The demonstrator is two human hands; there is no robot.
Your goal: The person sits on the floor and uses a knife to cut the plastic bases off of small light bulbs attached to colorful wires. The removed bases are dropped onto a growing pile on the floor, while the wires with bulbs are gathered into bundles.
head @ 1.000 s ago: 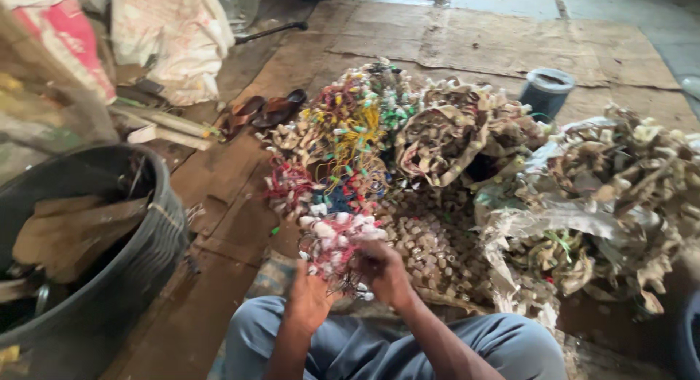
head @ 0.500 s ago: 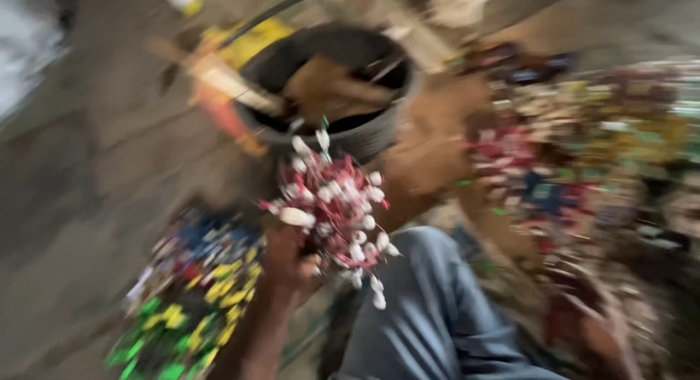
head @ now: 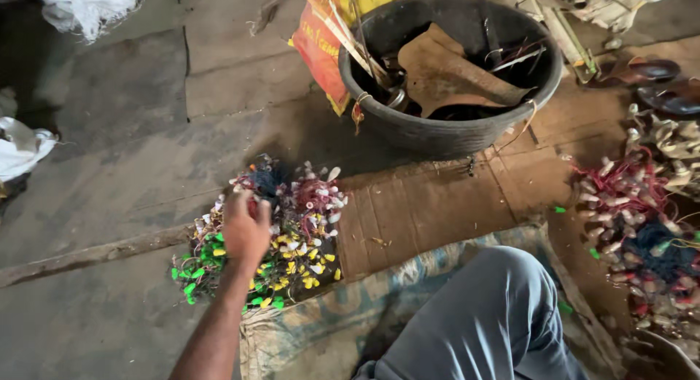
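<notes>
My left hand (head: 246,230) now rests open on the pile of small coloured bulbs (head: 281,241) on the floor beside my knee — the red-and-white bunch, held up a moment ago, lies there; right hand out of view.

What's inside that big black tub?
Inside the black tub lie a large brown leathery sheet, thin wooden sticks leaning over the rim, and a few loose wires. The sheet covers most of the bottom, so whatever lies beneath is hidden.
</notes>
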